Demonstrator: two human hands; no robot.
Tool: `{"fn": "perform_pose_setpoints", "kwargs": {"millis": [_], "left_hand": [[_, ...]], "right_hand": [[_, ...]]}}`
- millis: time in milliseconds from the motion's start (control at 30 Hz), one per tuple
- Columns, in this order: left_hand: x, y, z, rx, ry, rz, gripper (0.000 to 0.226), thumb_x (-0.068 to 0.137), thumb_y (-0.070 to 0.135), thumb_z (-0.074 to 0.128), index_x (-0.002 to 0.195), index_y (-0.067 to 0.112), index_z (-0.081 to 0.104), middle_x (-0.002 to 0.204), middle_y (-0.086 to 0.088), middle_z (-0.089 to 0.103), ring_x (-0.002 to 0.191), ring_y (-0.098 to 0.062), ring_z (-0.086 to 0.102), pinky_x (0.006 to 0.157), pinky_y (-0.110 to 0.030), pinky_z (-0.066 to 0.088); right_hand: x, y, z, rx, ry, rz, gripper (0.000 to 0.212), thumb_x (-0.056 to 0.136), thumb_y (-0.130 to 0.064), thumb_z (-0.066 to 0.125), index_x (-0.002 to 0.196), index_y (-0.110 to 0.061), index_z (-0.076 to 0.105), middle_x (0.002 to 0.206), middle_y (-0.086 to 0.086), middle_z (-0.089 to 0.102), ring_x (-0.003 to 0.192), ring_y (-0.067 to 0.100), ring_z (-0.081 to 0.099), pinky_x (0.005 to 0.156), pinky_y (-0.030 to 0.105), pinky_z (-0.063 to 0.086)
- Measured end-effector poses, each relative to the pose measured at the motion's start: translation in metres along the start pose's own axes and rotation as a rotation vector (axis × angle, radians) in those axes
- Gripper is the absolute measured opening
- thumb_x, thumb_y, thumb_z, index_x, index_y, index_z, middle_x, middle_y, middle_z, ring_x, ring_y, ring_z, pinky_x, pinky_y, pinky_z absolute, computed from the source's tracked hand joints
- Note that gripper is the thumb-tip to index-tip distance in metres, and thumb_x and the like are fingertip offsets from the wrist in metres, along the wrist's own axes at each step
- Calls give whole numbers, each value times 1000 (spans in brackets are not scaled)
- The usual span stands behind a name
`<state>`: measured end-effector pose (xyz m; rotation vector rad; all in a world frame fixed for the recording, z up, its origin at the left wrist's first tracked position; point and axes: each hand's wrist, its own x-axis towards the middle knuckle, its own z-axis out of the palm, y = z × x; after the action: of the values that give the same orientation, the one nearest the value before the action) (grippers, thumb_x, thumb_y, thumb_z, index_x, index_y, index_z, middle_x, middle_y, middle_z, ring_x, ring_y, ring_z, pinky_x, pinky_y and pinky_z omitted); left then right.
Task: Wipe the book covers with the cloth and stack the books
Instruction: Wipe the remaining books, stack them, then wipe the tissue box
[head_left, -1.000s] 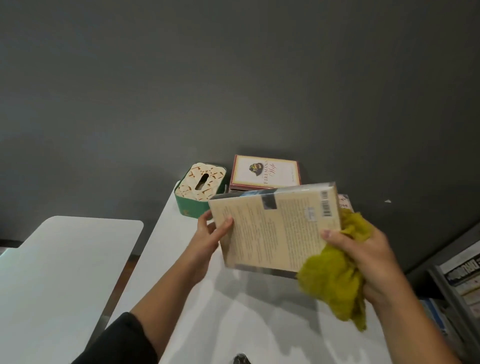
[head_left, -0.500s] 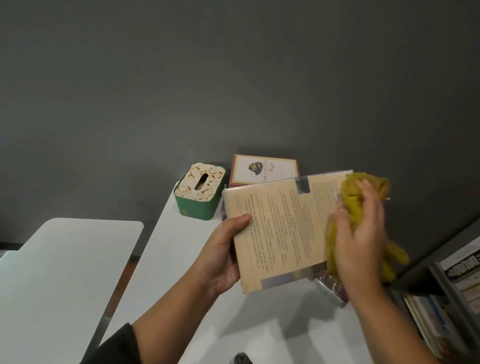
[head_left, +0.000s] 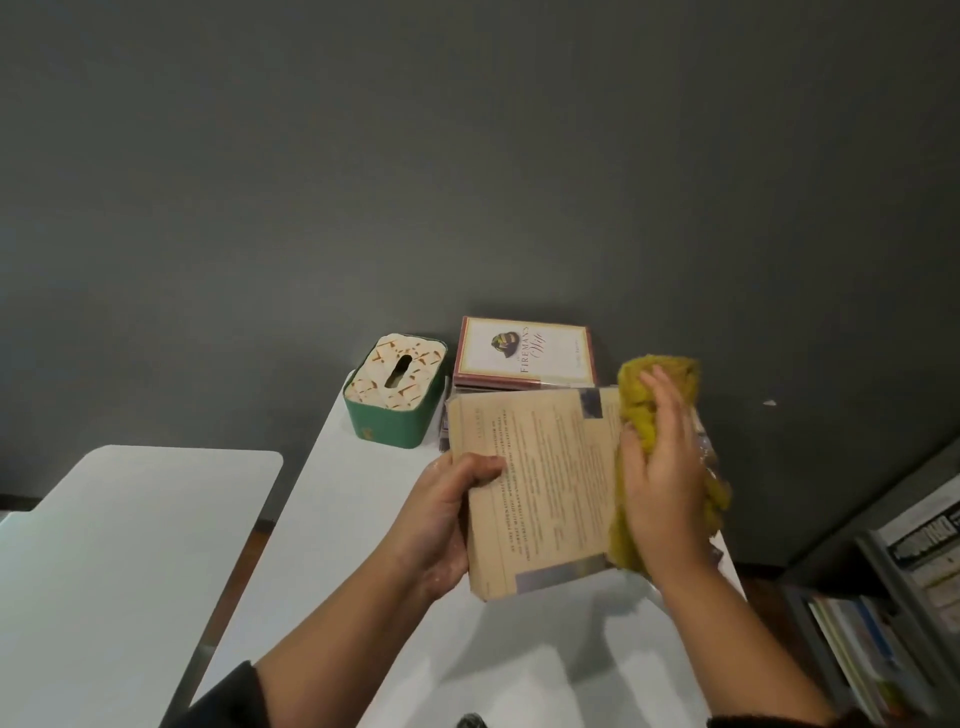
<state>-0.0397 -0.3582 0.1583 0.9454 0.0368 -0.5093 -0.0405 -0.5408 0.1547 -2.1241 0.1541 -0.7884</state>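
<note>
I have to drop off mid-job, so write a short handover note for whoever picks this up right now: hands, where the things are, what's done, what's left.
Left hand grips the left edge of the tan book, held up above the white table.
Right hand presses the yellow-green cloth flat against the right side of that cover.
A stack topped by the Fireman's Wife book sits at the wall, beside the green tissue box.
Done: wiping of this cover is under way.
Left: finish it, then put the book on the stack.

A tissue box (head_left: 397, 396) is sitting at the table's (head_left: 332, 519) far end, left of a book stack (head_left: 524, 356); nearer, a held book (head_left: 540, 488) is lying between both hands, cloth (head_left: 644, 415) on its right.
</note>
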Motion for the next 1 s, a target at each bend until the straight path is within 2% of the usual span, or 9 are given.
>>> {"fn": "perform_pose_setpoints", "kwargs": {"millis": [133, 233, 333, 467, 600, 700, 800, 867, 1000], "left_hand": [[6, -5, 4, -27, 77, 32, 36, 69, 11, 63, 105, 4, 61, 98, -19, 67, 87, -28, 66, 80, -43, 53], [3, -8, 2, 28, 46, 73, 30, 72, 10, 60, 102, 7, 63, 95, -16, 70, 89, -29, 66, 80, -42, 54], [-1, -6, -1, 159, -17, 86, 37, 67, 17, 62, 104, 12, 60, 95, -8, 72, 90, -23, 68, 79, -40, 54], [-2, -3, 1, 391, -124, 143, 60, 57, 33, 73, 114, 16, 60, 104, -5, 68, 100, -19, 64, 79, -31, 53], [-3, 9, -4, 621, -262, 182, 50, 60, 34, 73, 110, 33, 66, 106, 5, 67, 107, -21, 60, 87, -38, 54], [-4, 23, -7, 836, -438, 246, 53, 68, 20, 73, 117, 37, 64, 116, 4, 66, 117, -24, 56, 96, -39, 51], [3, 37, -8, 994, -563, 226, 59, 72, 5, 74, 124, 29, 60, 124, 2, 64, 122, -24, 53, 98, -45, 49], [8, 45, -11, 1101, -633, 237, 63, 74, -3, 74, 128, 25, 57, 130, 2, 61, 126, -23, 51, 100, -47, 48], [19, 56, -19, 1273, -689, 256, 65, 77, 3, 75, 130, 34, 53, 144, 12, 48, 140, -7, 32, 115, -45, 29]], "right_hand": [[-57, -38, 31, -7, -229, -365, 50, 93, -18, 45, 139, -34, 34, 150, -18, 29, 138, 9, 29, 112, 38, 30], [-60, -21, 34, -24, -165, -412, 51, 92, -21, 44, 139, -37, 31, 151, -18, 26, 137, 12, 33, 107, 42, 36], [-30, 11, 17, 123, 71, -21, 56, 94, -13, 48, 139, -40, 28, 151, -13, 27, 128, 17, 44, 86, 42, 54], [1, 25, -2, 533, 219, 584, 41, 100, -24, 42, 136, -40, 33, 136, 2, 45, 104, 13, 54, 68, 25, 46], [18, 32, -29, 1087, 80, 1099, 41, 90, -50, 50, 122, -26, 58, 118, 12, 62, 101, 28, 59, 75, 43, 50], [17, 46, -39, 1122, -127, 1172, 58, 78, -60, 59, 119, -19, 63, 113, 18, 63, 109, 35, 57, 89, 50, 46], [8, 57, -41, 1170, -325, 1198, 77, 52, -54, 85, 118, -19, 65, 106, 20, 66, 106, 37, 59, 92, 53, 45], [2, 61, -41, 1230, -460, 1224, 86, 35, -41, 94, 112, -15, 67, 104, 23, 64, 100, 40, 61, 89, 54, 47], [-9, 69, -39, 1230, -607, 1300, 86, 38, -27, 95, 115, -9, 59, 98, 25, 59, 86, 41, 62, 71, 52, 55]]}}
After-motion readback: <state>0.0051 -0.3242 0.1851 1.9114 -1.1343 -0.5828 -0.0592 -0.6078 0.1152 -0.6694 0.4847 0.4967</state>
